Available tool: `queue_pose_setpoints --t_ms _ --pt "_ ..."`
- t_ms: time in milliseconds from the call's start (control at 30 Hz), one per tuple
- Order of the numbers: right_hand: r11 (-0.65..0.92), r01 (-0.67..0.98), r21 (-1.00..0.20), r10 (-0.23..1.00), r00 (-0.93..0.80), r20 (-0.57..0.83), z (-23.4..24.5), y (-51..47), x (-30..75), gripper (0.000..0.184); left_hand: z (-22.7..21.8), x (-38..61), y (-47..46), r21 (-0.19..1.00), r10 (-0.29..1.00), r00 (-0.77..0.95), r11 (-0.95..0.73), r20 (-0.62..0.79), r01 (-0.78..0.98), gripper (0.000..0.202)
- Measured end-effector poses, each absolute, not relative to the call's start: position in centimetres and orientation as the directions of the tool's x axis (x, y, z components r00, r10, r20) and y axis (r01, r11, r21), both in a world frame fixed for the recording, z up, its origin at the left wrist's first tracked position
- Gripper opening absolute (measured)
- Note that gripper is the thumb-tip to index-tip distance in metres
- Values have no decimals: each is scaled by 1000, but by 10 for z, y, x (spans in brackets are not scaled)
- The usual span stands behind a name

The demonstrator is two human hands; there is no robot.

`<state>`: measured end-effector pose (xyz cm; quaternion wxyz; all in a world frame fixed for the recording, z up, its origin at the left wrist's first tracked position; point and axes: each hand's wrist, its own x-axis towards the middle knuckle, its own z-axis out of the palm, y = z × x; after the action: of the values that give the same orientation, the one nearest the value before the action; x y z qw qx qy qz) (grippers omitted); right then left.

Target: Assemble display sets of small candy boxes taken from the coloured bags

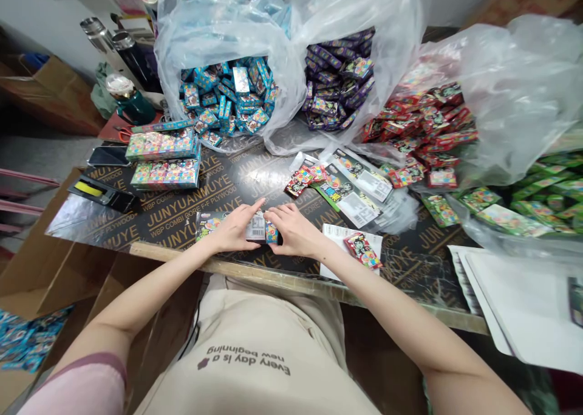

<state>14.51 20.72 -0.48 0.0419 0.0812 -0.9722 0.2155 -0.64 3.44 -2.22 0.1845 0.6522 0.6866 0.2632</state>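
A long clear-wrapped pack (210, 223) of small colourful boxes lies near the table's front edge. My left hand (234, 228) rests on top of it, fingers curled around it and index finger stretched out. My right hand (294, 229) presses against the pack's right end, fingers closed on a small blue box (271, 233) there. A small red box (362, 249) lies on a white card (334, 245) just right of my right hand.
Clear plastic bags hold blue boxes (230, 99), purple boxes (337, 81), red boxes (423, 123) and green boxes (542, 196). Two finished packs (164, 157) are stacked at left beside a tape dispenser (102, 193). Flat cards (355, 187) lie mid-table; white sheets (523, 308) at right.
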Motion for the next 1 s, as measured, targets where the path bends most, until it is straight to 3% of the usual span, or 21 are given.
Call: queue_pose_setpoints --t_ms 67,200,233,300,367,500,600,667,833,1000 --pt "862 -155 -483 -86 -983 161 -14 210 147 64 -27 -9 35 599 990 -115 41 86 800 113" --pt "738 48 -673 245 -949 201 -27 202 156 71 -29 -11 38 604 983 -159 72 92 794 116" --pt "695 71 -716 277 -945 175 -28 198 157 67 -29 -10 39 607 985 -148 63 91 792 116" --pt "646 50 -762 224 -966 127 -28 191 158 62 -30 -10 43 612 989 -118 36 94 790 116" --pt "675 39 -737 204 -970 136 -22 197 152 53 -32 -10 47 613 989 -106 24 98 790 113" --pt "801 292 -523 505 -799 327 -1 274 113 27 -35 -14 53 583 994 -99 51 52 811 103" --pt "840 434 -326 538 -747 391 9 363 62 45 -37 -15 55 566 993 -111 76 29 821 95" --pt "792 554 -256 610 -723 325 7 411 26 64 -39 -14 55 560 992 -127 93 22 823 92" --pt "560 785 -267 829 -533 171 -23 458 -35 88 -46 -12 55 539 992 -129 100 15 836 85" --pt "574 737 -357 813 -565 139 -26 480 -34 86 -49 -15 54 540 993 -120 101 1 835 83"
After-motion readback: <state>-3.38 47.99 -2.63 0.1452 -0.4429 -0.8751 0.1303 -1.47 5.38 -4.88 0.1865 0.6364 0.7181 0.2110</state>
